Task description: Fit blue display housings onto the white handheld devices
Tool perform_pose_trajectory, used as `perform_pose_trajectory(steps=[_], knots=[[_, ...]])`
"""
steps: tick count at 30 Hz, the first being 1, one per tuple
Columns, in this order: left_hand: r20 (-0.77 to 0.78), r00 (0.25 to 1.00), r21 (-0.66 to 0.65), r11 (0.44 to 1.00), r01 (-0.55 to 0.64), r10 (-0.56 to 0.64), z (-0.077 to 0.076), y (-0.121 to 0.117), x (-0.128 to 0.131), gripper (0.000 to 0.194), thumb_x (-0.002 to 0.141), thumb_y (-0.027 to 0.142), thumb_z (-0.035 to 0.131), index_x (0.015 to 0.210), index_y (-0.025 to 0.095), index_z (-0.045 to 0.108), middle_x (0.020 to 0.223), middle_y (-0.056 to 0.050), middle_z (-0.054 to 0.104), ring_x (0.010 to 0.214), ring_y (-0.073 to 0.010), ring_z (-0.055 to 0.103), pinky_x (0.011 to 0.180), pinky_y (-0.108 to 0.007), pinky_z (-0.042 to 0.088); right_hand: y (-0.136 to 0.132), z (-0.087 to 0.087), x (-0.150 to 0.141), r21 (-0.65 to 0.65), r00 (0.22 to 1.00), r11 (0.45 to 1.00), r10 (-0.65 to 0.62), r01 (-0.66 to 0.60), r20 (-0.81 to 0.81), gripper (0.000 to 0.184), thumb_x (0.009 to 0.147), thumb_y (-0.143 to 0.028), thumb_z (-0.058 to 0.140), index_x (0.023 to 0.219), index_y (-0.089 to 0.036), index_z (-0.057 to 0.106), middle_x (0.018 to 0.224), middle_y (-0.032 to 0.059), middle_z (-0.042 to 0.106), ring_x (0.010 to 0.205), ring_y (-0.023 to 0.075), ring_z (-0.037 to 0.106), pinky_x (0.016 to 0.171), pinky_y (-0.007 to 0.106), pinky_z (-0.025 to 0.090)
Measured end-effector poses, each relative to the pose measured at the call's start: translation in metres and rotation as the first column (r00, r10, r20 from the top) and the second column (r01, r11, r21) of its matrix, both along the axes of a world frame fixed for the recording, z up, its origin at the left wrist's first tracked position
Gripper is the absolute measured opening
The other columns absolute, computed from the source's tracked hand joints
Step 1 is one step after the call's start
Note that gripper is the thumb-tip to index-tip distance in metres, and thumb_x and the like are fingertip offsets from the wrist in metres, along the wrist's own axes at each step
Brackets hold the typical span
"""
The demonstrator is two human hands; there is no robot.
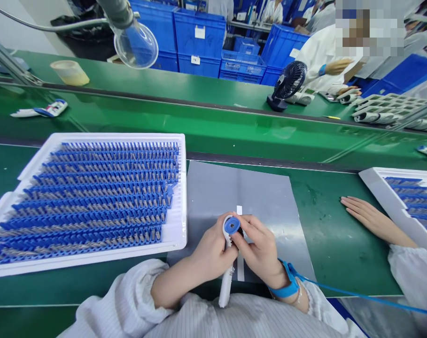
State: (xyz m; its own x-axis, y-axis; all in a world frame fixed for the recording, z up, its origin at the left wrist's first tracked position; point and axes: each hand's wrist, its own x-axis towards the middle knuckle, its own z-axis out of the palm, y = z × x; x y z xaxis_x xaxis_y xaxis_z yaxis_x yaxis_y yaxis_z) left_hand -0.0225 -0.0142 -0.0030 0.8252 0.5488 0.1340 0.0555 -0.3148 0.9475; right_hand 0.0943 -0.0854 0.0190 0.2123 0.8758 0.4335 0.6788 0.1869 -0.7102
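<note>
My left hand (215, 246) is wrapped round a white handheld device (226, 286) whose handle points down toward my body. At its upper end sits a round blue piece (231, 226) with a small dark centre, facing up at me. The fingers of my right hand (257, 241) pinch this head from the right side, touching its rim. A blue wrist strap (285, 284) with a cord circles my right wrist. Both hands are above a grey mat (269, 202). The exact kind of device cannot be made out.
To the left, a white tray (180, 197) holds many rows of blue-and-grey parts. Another white tray (378, 176) and a co-worker's hand (368, 218) are at right. Beyond the conveyor belt (213, 134) stand a dark fan (287, 84) and blue crates (199, 37).
</note>
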Motion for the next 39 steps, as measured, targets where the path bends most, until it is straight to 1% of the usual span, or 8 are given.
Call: perform_pose_trajectory(steps=[6,11,17,21,24,33,36,39], knots=[[0.010,1.000,-0.056,0.998,-0.005,0.005,0.009,0.007,-0.003,0.042,0.075,0.011,0.046,0.116,0.019,0.041,0.112,-0.009,0.051,0.100,-0.0222,0.053,0.089,-0.036,0.043,-0.001,-0.002,-0.001,-0.066,0.993,0.998,0.022,-0.015,0.113,0.047,0.094,-0.017,0.043,0.138,-0.029,0.034,0.101,0.0076,0.048,0.091,0.0237,0.049,0.075,0.039,0.044],[0.242,0.963,-0.323,0.927,0.191,-0.114,0.014,0.011,-0.008,0.040,0.079,0.028,0.052,0.116,0.016,0.044,0.108,-0.008,0.052,0.101,-0.0219,0.051,0.091,-0.035,0.042,0.000,0.000,-0.004,-0.061,0.992,0.998,0.039,-0.032,0.117,0.050,0.094,-0.015,0.041,0.140,-0.030,0.029,0.106,0.0082,0.043,0.095,0.0236,0.045,0.076,0.038,0.044],[0.227,0.933,-0.353,0.917,-0.188,0.279,0.006,0.000,-0.009,0.036,0.083,0.044,0.051,0.107,0.016,0.054,0.097,-0.007,0.063,0.095,-0.0209,0.057,0.085,-0.030,0.044,0.003,-0.003,-0.016,0.015,0.973,0.999,0.034,-0.039,0.229,0.050,0.090,-0.015,0.043,0.137,-0.030,0.034,0.107,0.0084,0.040,0.105,0.0285,0.040,0.093,0.055,0.032],[0.279,0.894,-0.434,0.876,-0.209,0.352,0.008,-0.003,-0.012,0.031,0.083,0.039,0.053,0.106,0.018,0.059,0.100,-0.006,0.066,0.093,-0.0200,0.061,0.086,-0.030,0.046,0.001,-0.001,-0.021,0.017,0.965,1.000,0.006,-0.011,0.262,0.043,0.088,-0.017,0.048,0.130,-0.029,0.044,0.109,0.0077,0.043,0.120,0.0331,0.031,0.102,0.064,0.009],[0.266,0.871,-0.632,0.757,-0.167,0.414,0.009,-0.002,-0.011,0.027,0.081,0.038,0.054,0.096,0.017,0.063,0.093,-0.006,0.069,0.088,-0.0206,0.064,0.081,-0.031,0.049,-0.001,0.005,-0.016,0.033,0.971,0.999,-0.001,-0.007,0.238,0.037,0.087,-0.020,0.050,0.123,-0.028,0.049,0.118,0.0085,0.042,0.122,0.0349,0.030,0.102,0.065,0.009],[0.112,0.853,-0.989,0.140,0.047,0.509,0.017,0.004,0.001,0.033,0.064,0.043,0.065,0.081,0.015,0.063,0.075,-0.005,0.071,0.075,-0.0201,0.066,0.070,-0.032,0.051,0.003,0.002,0.006,-0.053,0.961,0.998,0.014,-0.030,-0.277,0.024,0.095,-0.026,0.044,0.117,-0.025,0.053,0.122,0.0091,0.046,0.116,0.0258,0.042,0.097,0.046,0.036],[0.082,0.870,-0.997,0.041,0.071,0.487,0.019,0.007,0.002,0.032,0.065,0.043,0.065,0.079,0.015,0.063,0.075,-0.005,0.071,0.074,-0.0202,0.066,0.071,-0.033,0.051,0.003,0.000,0.007,-0.072,0.923,0.994,0.051,-0.084,-0.380,0.023,0.096,-0.032,0.042,0.115,-0.024,0.054,0.116,0.0086,0.052,0.115,0.0245,0.043,0.096,0.042,0.039],[0.082,0.873,-0.997,0.030,0.077,0.480,0.019,0.008,0.002,0.031,0.069,0.044,0.061,0.080,0.015,0.062,0.075,-0.004,0.069,0.076,-0.0206,0.065,0.073,-0.034,0.050,0.003,0.003,0.008,-0.041,0.920,0.997,0.052,-0.073,-0.389,0.023,0.096,-0.032,0.043,0.114,-0.024,0.055,0.116,0.0085,0.052,0.114,0.0246,0.045,0.094,0.042,0.041]])
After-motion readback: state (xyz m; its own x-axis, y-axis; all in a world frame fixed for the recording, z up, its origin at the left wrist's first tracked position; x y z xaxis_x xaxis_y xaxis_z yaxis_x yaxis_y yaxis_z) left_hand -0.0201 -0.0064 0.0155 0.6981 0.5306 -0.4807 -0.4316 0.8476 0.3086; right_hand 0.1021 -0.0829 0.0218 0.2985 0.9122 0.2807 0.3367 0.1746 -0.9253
